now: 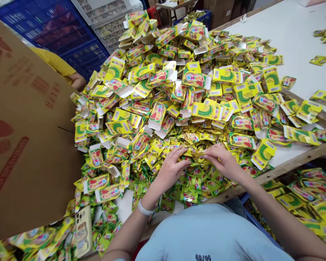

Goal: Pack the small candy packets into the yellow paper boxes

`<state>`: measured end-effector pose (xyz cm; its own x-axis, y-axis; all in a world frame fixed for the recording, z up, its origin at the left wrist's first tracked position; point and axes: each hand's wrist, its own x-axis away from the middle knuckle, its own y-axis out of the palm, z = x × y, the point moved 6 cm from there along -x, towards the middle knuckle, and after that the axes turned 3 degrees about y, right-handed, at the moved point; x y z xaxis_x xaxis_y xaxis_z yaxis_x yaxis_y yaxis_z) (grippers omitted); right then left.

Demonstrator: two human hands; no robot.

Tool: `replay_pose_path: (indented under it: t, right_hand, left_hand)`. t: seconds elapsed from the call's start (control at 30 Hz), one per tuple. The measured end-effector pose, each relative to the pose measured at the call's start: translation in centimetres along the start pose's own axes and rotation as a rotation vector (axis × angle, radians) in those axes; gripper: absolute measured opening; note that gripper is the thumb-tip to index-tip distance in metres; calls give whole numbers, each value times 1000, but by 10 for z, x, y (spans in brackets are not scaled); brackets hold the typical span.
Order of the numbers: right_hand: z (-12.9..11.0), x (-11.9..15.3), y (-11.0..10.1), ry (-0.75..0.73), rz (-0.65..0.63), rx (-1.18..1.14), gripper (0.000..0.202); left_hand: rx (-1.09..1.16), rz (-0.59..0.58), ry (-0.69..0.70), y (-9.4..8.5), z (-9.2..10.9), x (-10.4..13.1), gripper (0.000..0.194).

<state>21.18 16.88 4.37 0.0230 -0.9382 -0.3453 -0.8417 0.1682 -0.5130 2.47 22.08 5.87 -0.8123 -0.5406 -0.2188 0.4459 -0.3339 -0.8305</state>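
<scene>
My left hand (172, 168) reaches into a heap of small yellow packets (157, 148), its thumb and fingers apart and the fingertips touching the packets. Facing it, my right hand (224, 161) has thumb and fingers pinched together at the edge of a small yellow packet, mostly hidden by the fingertips. Below both hands lie small green packets (190, 194), near the table's front edge. Just beyond the hands rises a large pile of yellow-and-green printed cartons (195, 79), several with white end flaps standing open.
A tall cardboard box (29, 127) stands at left, with a phone (83, 232) by its lower corner. Blue crates (62, 29) are stacked behind, near another person's arm (77, 79). More cartons fill a blue bin (309, 203) at lower right. A wooden rim (293, 163) edges the white table.
</scene>
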Motion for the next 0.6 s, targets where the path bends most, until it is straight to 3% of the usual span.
replay_pose_path:
  t: [0.1, 0.2, 0.27, 0.4, 0.5, 0.6]
  right_hand:
    - [-6, -4, 15, -75, -225, 57, 28]
    - [-7, -5, 21, -73, -357, 118, 33]
    - [-7, -6, 25, -39, -379, 189, 29]
    - [-5, -9, 34, 1, -290, 373, 21]
    - [-2, -10, 35, -51, -208, 399, 11]
    - [1, -8, 23, -96, -64, 364, 18]
  left_hand:
    - [62, -20, 53, 1, 2, -6, 21]
    - [85, -64, 57, 9, 0, -7, 21]
    - [53, -75, 43, 14, -1, -8, 20]
    - [-59, -77, 63, 10, 3, -13, 22]
    - [-181, 49, 100, -23, 3, -27, 19]
    - [-446, 302, -49, -76, -16, -47, 29]
